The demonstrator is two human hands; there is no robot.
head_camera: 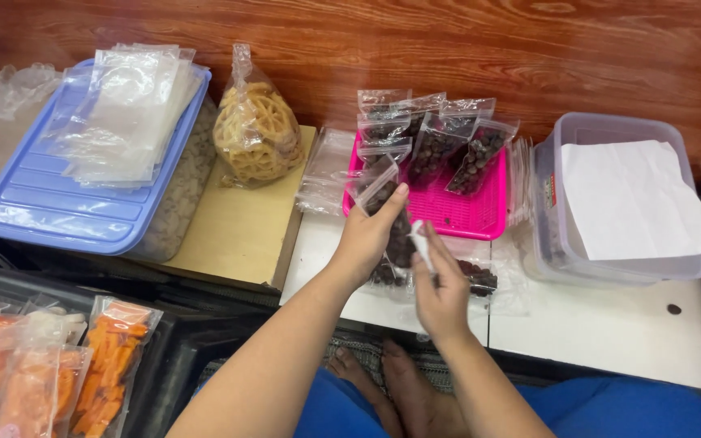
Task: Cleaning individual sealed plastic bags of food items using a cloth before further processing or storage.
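My left hand [367,235] holds a small clear bag [377,188] partly filled with dark brown round snacks, its mouth pointing up and away. My right hand [441,284] is just right of it, pinching a small white scoop [420,239] near the bag. Under both hands lies a larger clear bag of the same dark snacks [480,277] on the white table [610,332]. Behind them a pink tray [480,212] carries several filled small bags [436,146].
A clear lidded tub [610,268] with a white paper sheet on it stands right. A bag of yellow lattice crackers [255,134] and a blue lid [58,215] stacked with empty bags sit left. Bags of orange sticks [107,365] lie at the lower left.
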